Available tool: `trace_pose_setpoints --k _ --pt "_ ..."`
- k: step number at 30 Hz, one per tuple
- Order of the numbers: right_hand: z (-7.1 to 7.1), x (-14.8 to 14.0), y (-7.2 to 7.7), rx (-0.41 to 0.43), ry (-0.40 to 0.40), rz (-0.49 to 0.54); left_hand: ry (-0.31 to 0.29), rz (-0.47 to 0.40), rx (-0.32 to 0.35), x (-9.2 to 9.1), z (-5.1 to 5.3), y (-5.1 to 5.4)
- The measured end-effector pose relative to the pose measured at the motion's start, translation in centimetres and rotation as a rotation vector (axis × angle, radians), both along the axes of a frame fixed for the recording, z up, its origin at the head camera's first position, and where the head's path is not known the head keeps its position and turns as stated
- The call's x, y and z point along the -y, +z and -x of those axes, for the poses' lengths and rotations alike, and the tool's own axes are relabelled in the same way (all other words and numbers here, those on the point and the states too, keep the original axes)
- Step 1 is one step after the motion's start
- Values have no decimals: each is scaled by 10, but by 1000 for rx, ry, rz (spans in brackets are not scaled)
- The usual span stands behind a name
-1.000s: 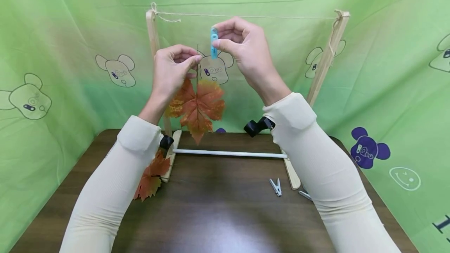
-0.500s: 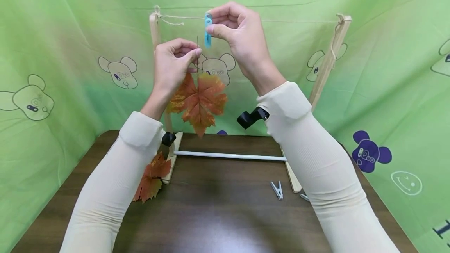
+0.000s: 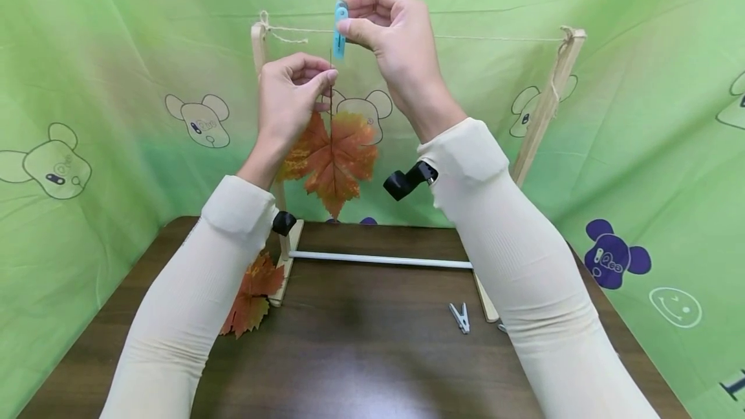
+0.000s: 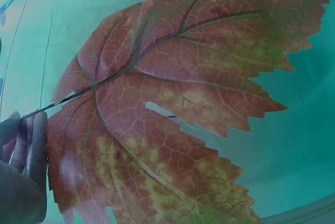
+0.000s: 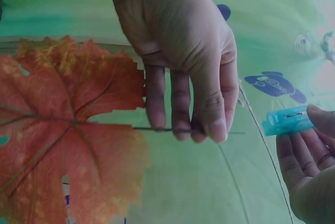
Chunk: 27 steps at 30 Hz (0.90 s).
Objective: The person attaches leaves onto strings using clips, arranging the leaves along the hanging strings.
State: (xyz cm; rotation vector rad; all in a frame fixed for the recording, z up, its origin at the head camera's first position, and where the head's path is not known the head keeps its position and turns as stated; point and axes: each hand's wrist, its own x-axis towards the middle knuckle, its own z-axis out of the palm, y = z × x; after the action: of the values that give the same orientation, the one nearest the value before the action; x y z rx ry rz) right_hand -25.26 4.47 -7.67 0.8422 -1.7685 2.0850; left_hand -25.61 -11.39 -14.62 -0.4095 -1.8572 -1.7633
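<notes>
– One leaf (image 3: 334,157) up in the air, lobed and saw-edged, orange running into yellow, veins fanning out! Which way does it point?

– Tip down, stem (image 5: 144,128) up, long axis close to upright. The left hand (image 3: 291,96) has the stem in a pinch, thumb against fingers, almost no gap.

– And the right hand (image 3: 401,37), higher up?

– Thumb and fingers nipped tight on a peg (image 3: 339,44), blue, smooth and slim. It stands upright too, lower end near the stem's top.

– Is it on the string (image 3: 495,38)?

– It crosses the string in the head view; whether they touch, I can't tell. Thin, pale line, that string, tied to wooden posts (image 3: 544,108) left and right.

– And lower down?

– A round white rod (image 3: 378,259) between the posts, the brown wood-grained table (image 3: 349,354), a grey peg (image 3: 464,324) shaped like a V on the right, and a second leaf (image 3: 250,312) on the left, partly hidden by the sleeve (image 3: 169,302). Behind it all, creased green cloth (image 3: 116,50) with printed cartoon heads.
</notes>
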Motion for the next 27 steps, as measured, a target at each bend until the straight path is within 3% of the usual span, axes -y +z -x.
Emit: trace_pose_setpoints --k 18,27 --pt "6 16 19 36 -64 23 18 -16 7 1 4 6" --pt "11 18 21 50 -77 10 18 -17 -4 -1 2 8"
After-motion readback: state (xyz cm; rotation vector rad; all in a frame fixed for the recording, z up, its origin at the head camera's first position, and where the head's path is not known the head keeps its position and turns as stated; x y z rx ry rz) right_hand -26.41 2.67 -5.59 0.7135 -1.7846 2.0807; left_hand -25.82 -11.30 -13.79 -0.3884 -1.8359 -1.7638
